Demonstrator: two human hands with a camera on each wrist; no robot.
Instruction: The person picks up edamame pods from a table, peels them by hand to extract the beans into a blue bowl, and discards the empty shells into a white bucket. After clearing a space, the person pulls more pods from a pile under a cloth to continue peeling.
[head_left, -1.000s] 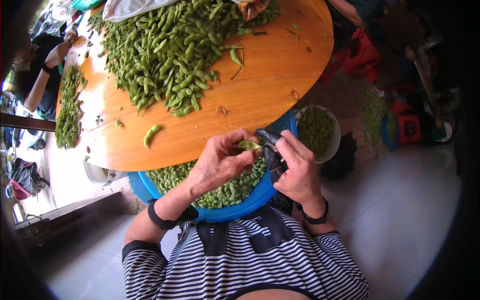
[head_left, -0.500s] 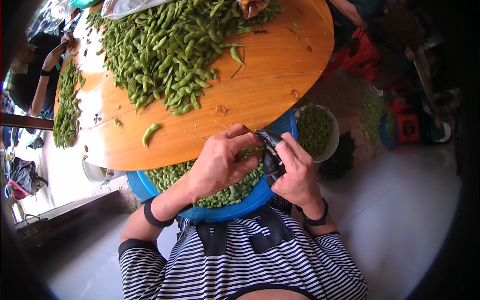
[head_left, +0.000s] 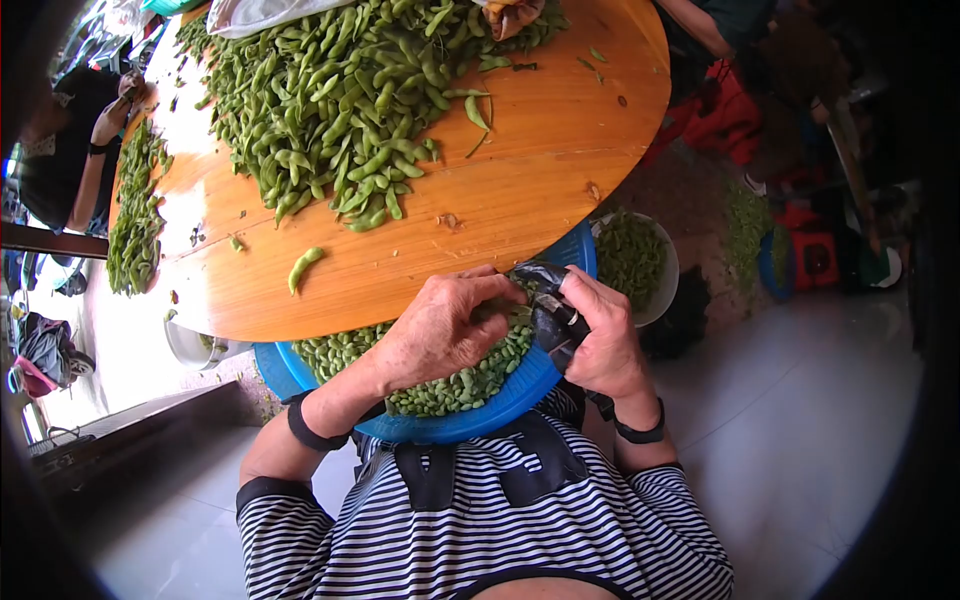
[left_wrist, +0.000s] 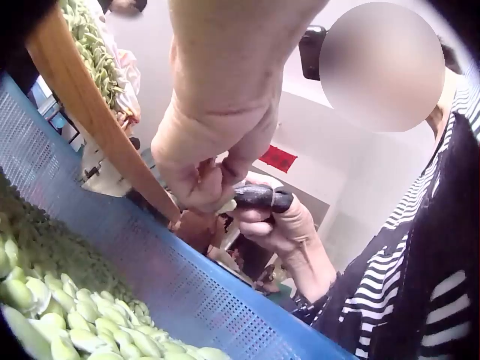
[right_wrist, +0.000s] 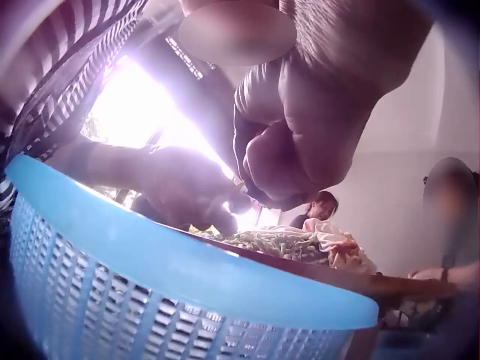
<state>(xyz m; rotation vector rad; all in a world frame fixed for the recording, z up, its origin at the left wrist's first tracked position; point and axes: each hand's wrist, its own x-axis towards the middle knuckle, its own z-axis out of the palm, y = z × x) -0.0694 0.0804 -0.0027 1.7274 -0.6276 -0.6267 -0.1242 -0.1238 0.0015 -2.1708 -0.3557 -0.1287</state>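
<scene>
Above a blue plastic basket point(head_left: 470, 430) of shelled green soybeans point(head_left: 450, 394), the two hands meet. My left hand point(head_left: 440, 325) pinches a green soybean pod point(head_left: 520, 313) between curled thumb and fingers, which hide most of it. The right hand point(head_left: 608, 345) has black coverings point(head_left: 550, 325) on its thumb and forefinger and grips the pod's other end from the right. In the left wrist view, a pale green bit shows at the left fingertips, touching the black-covered right finger point(left_wrist: 255, 196). The right wrist view shows the right fingers curled above the basket rim point(right_wrist: 285, 289).
A wooden table point(head_left: 540, 200) bears a large heap of pods point(head_left: 340, 110), a loose pod point(head_left: 306, 268) and a smaller row of pods point(head_left: 137, 220). White buckets point(head_left: 660, 250) stand beyond its edge. Another person's arm point(head_left: 95, 170) is at the far left.
The left fingers have closed over the pod, which showed plainly split a second ago and is mostly covered now. The right hand has turned slightly and shifted a little right.
</scene>
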